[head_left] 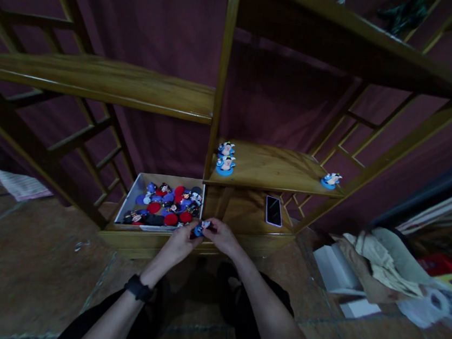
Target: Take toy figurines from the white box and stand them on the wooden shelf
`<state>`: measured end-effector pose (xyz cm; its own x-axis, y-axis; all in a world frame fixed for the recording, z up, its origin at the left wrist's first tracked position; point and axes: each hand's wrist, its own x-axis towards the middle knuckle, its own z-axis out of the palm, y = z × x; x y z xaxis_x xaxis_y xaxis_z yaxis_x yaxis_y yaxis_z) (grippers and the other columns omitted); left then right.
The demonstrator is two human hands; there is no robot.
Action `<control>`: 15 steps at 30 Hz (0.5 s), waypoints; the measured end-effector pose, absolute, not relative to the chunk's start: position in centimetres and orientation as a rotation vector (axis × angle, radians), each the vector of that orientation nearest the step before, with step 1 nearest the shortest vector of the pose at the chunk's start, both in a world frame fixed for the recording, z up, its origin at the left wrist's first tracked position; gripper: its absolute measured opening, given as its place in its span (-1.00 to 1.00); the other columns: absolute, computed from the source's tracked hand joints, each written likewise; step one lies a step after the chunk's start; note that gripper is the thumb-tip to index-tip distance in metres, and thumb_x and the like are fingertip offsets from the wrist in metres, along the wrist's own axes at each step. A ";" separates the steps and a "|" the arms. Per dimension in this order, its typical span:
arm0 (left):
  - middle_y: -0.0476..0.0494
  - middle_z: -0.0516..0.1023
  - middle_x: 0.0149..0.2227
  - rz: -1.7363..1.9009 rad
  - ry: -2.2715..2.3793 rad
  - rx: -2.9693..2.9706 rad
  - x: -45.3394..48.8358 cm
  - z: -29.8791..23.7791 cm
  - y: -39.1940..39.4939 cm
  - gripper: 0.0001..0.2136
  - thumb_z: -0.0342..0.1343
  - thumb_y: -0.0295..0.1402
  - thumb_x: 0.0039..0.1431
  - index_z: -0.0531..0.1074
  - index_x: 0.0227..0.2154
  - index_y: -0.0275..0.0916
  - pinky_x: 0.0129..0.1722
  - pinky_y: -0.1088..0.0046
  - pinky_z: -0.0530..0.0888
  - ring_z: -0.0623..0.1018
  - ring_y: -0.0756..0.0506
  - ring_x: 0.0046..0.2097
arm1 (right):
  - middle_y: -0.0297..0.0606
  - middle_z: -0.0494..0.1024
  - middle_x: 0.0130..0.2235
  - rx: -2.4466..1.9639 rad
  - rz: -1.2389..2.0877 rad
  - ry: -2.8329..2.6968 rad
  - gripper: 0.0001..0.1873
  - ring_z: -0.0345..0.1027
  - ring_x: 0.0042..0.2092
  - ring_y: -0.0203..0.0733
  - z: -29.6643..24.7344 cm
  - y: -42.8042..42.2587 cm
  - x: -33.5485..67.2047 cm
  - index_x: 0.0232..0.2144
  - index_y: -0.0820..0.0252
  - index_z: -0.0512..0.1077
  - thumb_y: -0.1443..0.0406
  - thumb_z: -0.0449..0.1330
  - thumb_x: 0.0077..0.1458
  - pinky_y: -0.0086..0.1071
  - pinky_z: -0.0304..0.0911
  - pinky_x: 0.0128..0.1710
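Note:
Between my two hands is a small blue-and-white figurine [200, 229], in front of the low shelf. My left hand [180, 242], with a dark watch on its wrist, is closed on the figurine's left side. The fingers of my right hand [222, 237] pinch it from the right. Just beyond my left hand lies a white box [129, 202] holding several small figurines with red, purple and dark parts. Two blue-based figurines [225, 165] stand at the left end of the raised shelf [271, 166]. Another such figurine [330, 180] stands at its right end.
A phone [274, 211] lies on the lower shelf [241, 209]. Wooden uprights [223, 71] and a left shelf [97, 81] frame the space. On the floor at right are a white box [339, 269], cloth [382, 263] and a plastic bag [425, 306].

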<state>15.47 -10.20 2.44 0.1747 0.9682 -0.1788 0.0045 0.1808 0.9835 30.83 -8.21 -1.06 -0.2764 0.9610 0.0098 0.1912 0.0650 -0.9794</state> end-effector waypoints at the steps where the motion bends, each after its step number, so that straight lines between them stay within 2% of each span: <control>1: -0.01 0.52 -0.47 0.952 1.181 1.133 15.4 2.3 -10.2 -0.71 0.16 -0.65 -0.24 0.47 -0.38 -0.23 -0.37 0.58 0.35 0.48 -0.07 -0.36 | -0.36 0.49 -0.32 -1.198 1.274 -1.589 -0.80 0.36 -0.27 -0.26 -1.1 -8.2 30.8 -0.27 0.15 0.36 0.32 0.14 -0.04 -0.37 0.26 -0.21; 7: 0.00 0.49 -0.51 0.983 1.216 1.138 15.4 2.3 -9.4 -0.70 0.16 -0.70 -0.27 0.47 -0.45 -0.20 -0.40 0.63 0.32 0.48 -0.06 -0.35 | -0.37 0.48 -0.31 -1.292 1.145 -1.613 -0.78 0.36 -0.26 -0.25 -1.3 -8.1 30.2 -0.25 0.11 0.35 0.33 0.13 -0.04 -0.36 0.26 -0.21; 12: 0.01 0.51 -0.50 0.979 1.077 0.953 15.3 2.5 -7.8 -0.70 0.16 -0.71 -0.29 0.45 -0.43 -0.27 -0.33 0.58 0.36 0.47 -0.01 -0.38 | -0.34 0.48 -0.26 -1.285 1.123 -1.576 -0.78 0.36 -0.23 -0.26 -1.1 -7.5 29.4 -0.24 0.11 0.32 0.31 0.11 -0.02 -0.35 0.25 -0.19; 15: -0.01 0.51 -0.51 0.980 1.044 0.881 14.8 2.3 -7.3 -0.71 0.22 -0.64 -0.31 0.44 -0.41 -0.30 -0.37 0.56 0.38 0.46 0.02 -0.44 | -0.31 0.48 -0.24 -1.260 1.152 -1.541 -0.81 0.36 -0.21 -0.25 -1.2 -6.9 28.8 -0.27 0.14 0.33 0.31 0.10 -0.01 -0.34 0.25 -0.17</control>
<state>14.82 -7.26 2.32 0.1948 0.9405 -0.2786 -0.2180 0.3184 0.9225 28.77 -6.88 -1.18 -0.1660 0.9852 0.0423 0.2376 0.0816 -0.9679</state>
